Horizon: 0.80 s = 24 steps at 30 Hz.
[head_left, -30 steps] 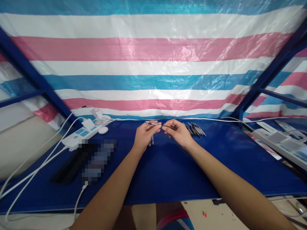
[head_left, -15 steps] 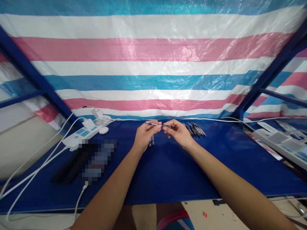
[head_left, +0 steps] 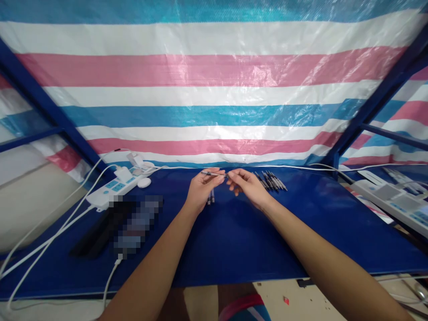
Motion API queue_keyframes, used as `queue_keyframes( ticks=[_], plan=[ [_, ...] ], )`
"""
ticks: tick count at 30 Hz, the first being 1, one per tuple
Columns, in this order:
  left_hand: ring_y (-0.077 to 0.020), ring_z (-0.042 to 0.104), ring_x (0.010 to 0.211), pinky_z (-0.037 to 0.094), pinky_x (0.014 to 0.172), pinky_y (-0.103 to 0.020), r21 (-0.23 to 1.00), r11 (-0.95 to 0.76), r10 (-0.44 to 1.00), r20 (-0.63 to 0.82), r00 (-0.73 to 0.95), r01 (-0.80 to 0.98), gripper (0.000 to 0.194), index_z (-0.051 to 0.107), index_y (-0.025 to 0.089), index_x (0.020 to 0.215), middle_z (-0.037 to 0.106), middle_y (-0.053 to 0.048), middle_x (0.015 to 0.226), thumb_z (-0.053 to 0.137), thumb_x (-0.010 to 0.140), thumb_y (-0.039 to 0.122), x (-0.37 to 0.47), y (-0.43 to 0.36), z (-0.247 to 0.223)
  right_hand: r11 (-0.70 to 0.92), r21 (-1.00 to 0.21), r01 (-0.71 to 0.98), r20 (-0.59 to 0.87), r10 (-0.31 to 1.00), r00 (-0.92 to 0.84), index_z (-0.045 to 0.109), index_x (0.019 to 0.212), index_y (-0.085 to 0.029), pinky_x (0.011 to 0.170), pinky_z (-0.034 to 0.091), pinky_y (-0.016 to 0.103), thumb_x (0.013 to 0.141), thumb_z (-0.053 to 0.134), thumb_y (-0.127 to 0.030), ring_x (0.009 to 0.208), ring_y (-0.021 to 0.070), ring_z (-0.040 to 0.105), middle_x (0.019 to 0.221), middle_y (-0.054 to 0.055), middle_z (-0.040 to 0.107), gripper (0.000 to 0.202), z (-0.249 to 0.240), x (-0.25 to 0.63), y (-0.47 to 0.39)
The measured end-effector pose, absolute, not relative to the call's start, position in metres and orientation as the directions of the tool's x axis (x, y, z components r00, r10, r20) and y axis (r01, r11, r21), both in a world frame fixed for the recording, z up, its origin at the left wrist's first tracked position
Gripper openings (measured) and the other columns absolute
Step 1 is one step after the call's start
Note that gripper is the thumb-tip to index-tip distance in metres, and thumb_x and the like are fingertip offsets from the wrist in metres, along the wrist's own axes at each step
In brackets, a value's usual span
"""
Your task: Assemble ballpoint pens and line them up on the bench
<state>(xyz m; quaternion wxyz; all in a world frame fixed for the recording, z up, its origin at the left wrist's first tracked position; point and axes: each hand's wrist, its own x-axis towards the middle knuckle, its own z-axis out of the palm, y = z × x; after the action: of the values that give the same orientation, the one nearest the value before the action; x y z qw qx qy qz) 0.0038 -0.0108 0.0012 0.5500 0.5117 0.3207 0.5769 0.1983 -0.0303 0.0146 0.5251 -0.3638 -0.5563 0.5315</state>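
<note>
A: Status, near side first?

B: Blue tabletop (head_left: 234, 249), my forearms over its near edge. Pixelated item (head_left: 135, 227) on the left, white cable (head_left: 109, 278) at its near end (detail is blocked out, can't ID it). Farther in, two pens (head_left: 211, 197) lie partly hidden by my left hand (head_left: 200, 189).

A: Grip?

B: Left: narrow pinch on the held pen (head_left: 213, 174), nearly level over the far part of the tabletop. Right hand (head_left: 249, 187): also narrow, fingertips on the pen's right end. Can't tell if they hold a separate part.

A: Delta vs half a second back?

B: Left about unchanged. Right fingertips shifted and curled in; the thin dark length along them no longer shows.

A: Beyond?

B: Row of pens (head_left: 271, 181) just right of my right hand. Power strip (head_left: 112, 189) far left, white disc (head_left: 144, 183) beside it. Striped sheet (head_left: 214, 69) behind everything.
</note>
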Motion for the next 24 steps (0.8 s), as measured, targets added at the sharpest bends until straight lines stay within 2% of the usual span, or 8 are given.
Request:
queue_keyframes(
  ticks=[3, 7, 13, 19, 24],
  plan=[
    [-0.0269, 0.078, 0.114, 0.06, 0.104, -0.043, 0.933, -0.194, 0.963, 0.24, 0.122, -0.304, 0.045, 0.076, 0.02, 0.116, 0.082, -0.012, 0.121, 0.096, 0.078, 0.033, 0.0039, -0.0109, 0.0016, 0.224, -0.965, -0.136, 0.246, 0.953, -0.175, 0.071, 0.095, -0.023, 0.054, 0.049, 0.028, 0.087, 0.083, -0.06, 0.067, 0.0153, 0.061, 0.081, 0.001, 0.069, 0.039, 0.0163, 0.1986, -0.031],
    [-0.026, 0.079, 0.112, 0.061, 0.101, -0.041, 0.925, -0.187, 0.968, 0.231, 0.099, -0.331, 0.043, 0.076, 0.019, 0.115, 0.082, -0.013, 0.122, 0.095, 0.079, 0.033, 0.0031, -0.0106, 0.0014, 0.31, -0.939, -0.151, 0.33, 0.935, -0.132, 0.07, 0.099, -0.027, 0.06, 0.055, 0.029, 0.075, 0.095, -0.048, 0.077, 0.0168, 0.064, 0.096, 0.0, 0.07, 0.041, 0.0166, 0.197, -0.031],
    [-0.0268, 0.078, 0.113, 0.062, 0.102, -0.044, 0.928, -0.182, 0.968, 0.227, 0.105, -0.324, 0.042, 0.077, 0.019, 0.114, 0.081, -0.013, 0.121, 0.095, 0.079, 0.033, 0.0036, -0.0116, 0.0038, 0.252, -0.958, -0.134, 0.27, 0.954, -0.134, 0.071, 0.096, -0.024, 0.055, 0.053, 0.029, 0.082, 0.088, -0.055, 0.073, 0.018, 0.067, 0.087, 0.002, 0.071, 0.037, 0.0151, 0.197, -0.0301],
    [-0.0252, 0.079, 0.107, 0.061, 0.105, -0.046, 0.888, -0.19, 0.976, 0.218, 0.02, -0.418, 0.045, 0.075, 0.016, 0.114, 0.081, -0.012, 0.117, 0.096, 0.077, 0.03, 0.0027, -0.0121, 0.01, 0.237, -0.964, -0.123, 0.247, 0.967, -0.069, 0.073, 0.092, -0.023, 0.056, 0.053, 0.029, 0.078, 0.092, -0.051, 0.079, 0.0197, 0.069, 0.087, 0.002, 0.071, 0.036, 0.0133, 0.2009, -0.0268],
    [-0.0247, 0.078, 0.113, 0.058, 0.111, -0.044, 0.863, -0.177, 0.98, 0.201, 0.0, -0.473, 0.046, 0.074, 0.017, 0.118, 0.08, -0.01, 0.115, 0.096, 0.077, 0.025, -0.0007, -0.0094, 0.0107, 0.165, -0.973, -0.162, 0.173, 0.984, -0.041, 0.074, 0.091, -0.023, 0.061, 0.055, 0.029, 0.074, 0.094, -0.046, 0.08, 0.0197, 0.068, 0.084, 0.003, 0.072, 0.035, 0.0121, 0.2031, -0.0248]
  ],
)
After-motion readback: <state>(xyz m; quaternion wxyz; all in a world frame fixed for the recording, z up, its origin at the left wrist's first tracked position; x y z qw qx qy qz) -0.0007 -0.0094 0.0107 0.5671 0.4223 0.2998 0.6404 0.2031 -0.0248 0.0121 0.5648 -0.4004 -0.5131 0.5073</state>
